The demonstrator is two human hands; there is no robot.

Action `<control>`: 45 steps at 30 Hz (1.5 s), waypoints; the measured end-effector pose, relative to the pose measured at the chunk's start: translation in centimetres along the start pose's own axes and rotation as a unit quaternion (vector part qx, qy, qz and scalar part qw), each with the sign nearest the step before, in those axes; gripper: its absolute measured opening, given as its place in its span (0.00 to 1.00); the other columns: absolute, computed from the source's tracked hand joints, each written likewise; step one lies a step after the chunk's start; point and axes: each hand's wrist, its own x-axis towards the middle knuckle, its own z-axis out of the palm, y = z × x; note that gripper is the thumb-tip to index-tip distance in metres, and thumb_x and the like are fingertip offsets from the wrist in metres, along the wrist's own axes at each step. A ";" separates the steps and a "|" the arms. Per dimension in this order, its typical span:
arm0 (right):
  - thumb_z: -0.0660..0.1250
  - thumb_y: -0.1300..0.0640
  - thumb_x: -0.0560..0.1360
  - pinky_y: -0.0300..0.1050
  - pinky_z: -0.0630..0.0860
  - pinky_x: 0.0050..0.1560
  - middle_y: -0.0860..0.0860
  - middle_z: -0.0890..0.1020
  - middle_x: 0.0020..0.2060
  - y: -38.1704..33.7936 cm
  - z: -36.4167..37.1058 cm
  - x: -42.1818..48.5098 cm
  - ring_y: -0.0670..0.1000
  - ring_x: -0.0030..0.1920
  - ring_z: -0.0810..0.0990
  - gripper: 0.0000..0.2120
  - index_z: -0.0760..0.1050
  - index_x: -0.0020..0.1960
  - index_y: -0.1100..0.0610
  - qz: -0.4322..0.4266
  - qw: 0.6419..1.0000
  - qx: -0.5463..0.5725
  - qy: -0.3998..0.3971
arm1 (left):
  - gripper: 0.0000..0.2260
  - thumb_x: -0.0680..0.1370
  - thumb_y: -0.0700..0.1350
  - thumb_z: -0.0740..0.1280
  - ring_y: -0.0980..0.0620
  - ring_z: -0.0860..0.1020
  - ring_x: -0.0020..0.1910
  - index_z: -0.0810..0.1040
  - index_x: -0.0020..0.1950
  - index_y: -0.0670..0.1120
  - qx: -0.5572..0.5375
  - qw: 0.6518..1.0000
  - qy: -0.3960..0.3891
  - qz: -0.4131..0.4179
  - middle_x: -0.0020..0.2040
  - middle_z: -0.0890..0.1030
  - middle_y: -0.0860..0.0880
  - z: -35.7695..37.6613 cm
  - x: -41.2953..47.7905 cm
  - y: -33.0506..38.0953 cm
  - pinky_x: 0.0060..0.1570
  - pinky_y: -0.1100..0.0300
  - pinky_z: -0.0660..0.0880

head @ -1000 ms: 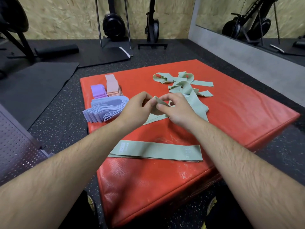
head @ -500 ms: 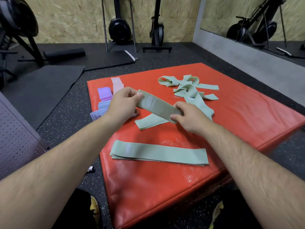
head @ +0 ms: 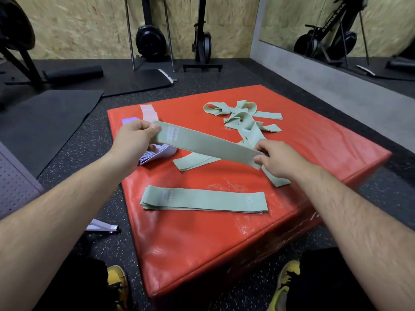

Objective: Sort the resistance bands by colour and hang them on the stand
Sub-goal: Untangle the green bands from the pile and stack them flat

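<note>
Head view, green band [head: 208, 145] between left grip [head: 132, 140] and right grip [head: 278, 160], ends pinched

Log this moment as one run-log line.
left hand: grips green band end | right hand: pinches other end | band: straight, above red mat | green stack: flat, near edge

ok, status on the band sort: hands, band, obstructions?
Hands: left hand and right hand each pinch an end of the green band, held straight above the red mat. Near: flat green stack; beyond: tangled green bands. Nothing blocks.
</note>
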 end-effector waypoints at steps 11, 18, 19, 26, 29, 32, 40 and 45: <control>0.73 0.66 0.75 0.49 0.80 0.42 0.53 0.80 0.39 1.9 -1.3 -4.0 0.51 0.35 0.82 0.11 0.76 0.50 0.53 0.033 0.972 0.226 -0.046 | 0.06 0.78 0.42 0.70 0.52 0.73 0.32 0.80 0.44 0.41 0.052 0.996 -0.072 -0.030 0.35 0.79 0.46 -2.8 -1.8 -2.9 0.34 0.61 0.71; 0.73 0.69 0.73 0.46 0.76 0.39 0.53 0.78 0.36 1.6 -1.2 -5.8 0.49 0.31 0.78 0.12 0.78 0.51 0.57 0.031 0.957 0.261 -0.127 | 0.05 0.76 0.41 0.73 0.54 0.73 0.32 0.81 0.42 0.41 0.139 0.986 -0.084 -0.031 0.34 0.78 0.48 -3.6 -4.3 -4.7 0.33 0.60 0.71; 0.73 0.70 0.73 0.45 0.76 0.38 0.53 0.79 0.36 1.4 -1.1 -6.0 0.48 0.31 0.78 0.11 0.78 0.51 0.58 0.031 0.956 0.257 -0.136 | 0.05 0.76 0.41 0.73 0.53 0.73 0.32 0.81 0.43 0.41 0.147 0.985 -0.081 -0.031 0.35 0.78 0.48 -3.6 -4.5 -5.0 0.34 0.60 0.72; 0.73 0.67 0.73 0.38 0.74 0.34 0.51 0.76 0.33 0.5 0.1 -6.4 0.45 0.28 0.76 0.08 0.78 0.49 0.58 0.025 0.969 0.178 -0.173 | 0.05 0.76 0.40 0.73 0.52 0.75 0.30 0.81 0.47 0.39 0.181 0.979 -0.078 -0.051 0.38 0.81 0.45 -3.4 -4.9 -7.2 0.27 0.66 0.74; 0.74 0.63 0.73 0.40 0.71 0.36 0.47 0.75 0.31 0.3 0.7 -6.4 0.45 0.29 0.74 0.05 0.81 0.46 0.55 0.021 0.977 0.128 -0.167 | 0.05 0.76 0.41 0.74 0.50 0.74 0.29 0.80 0.45 0.40 0.192 0.977 -0.078 -0.054 0.37 0.81 0.44 -3.4 -4.6 -8.1 0.31 0.60 0.75; 0.75 0.60 0.73 0.39 0.70 0.35 0.45 0.78 0.33 0.3 1.1 -6.3 0.44 0.30 0.74 0.05 0.83 0.46 0.51 0.027 0.982 0.097 -0.162 | 0.06 0.76 0.42 0.74 0.49 0.74 0.28 0.79 0.43 0.42 0.225 0.970 -0.080 -0.046 0.35 0.80 0.45 -3.1 -4.7 -8.7 0.34 0.58 0.73; 0.73 0.60 0.74 0.34 0.67 0.26 0.47 0.78 0.34 -0.1 2.2 -6.5 0.47 0.30 0.74 0.04 0.81 0.46 0.52 0.024 0.982 0.080 -0.169 | 0.11 0.74 0.44 0.75 0.49 0.72 0.33 0.75 0.49 0.44 0.291 0.954 -0.072 0.008 0.37 0.75 0.47 -2.9 -4.9 -9.5 0.36 0.55 0.71; 0.75 0.55 0.71 0.37 0.64 0.32 0.44 0.75 0.34 -0.1 2.4 -6.4 0.40 0.29 0.72 0.04 0.81 0.44 0.49 0.003 0.987 0.018 -0.159 | 0.05 0.75 0.45 0.75 0.52 0.73 0.33 0.80 0.42 0.48 0.340 0.934 -0.103 0.042 0.36 0.78 0.50 -3.2 -4.9 -9.5 0.34 0.59 0.68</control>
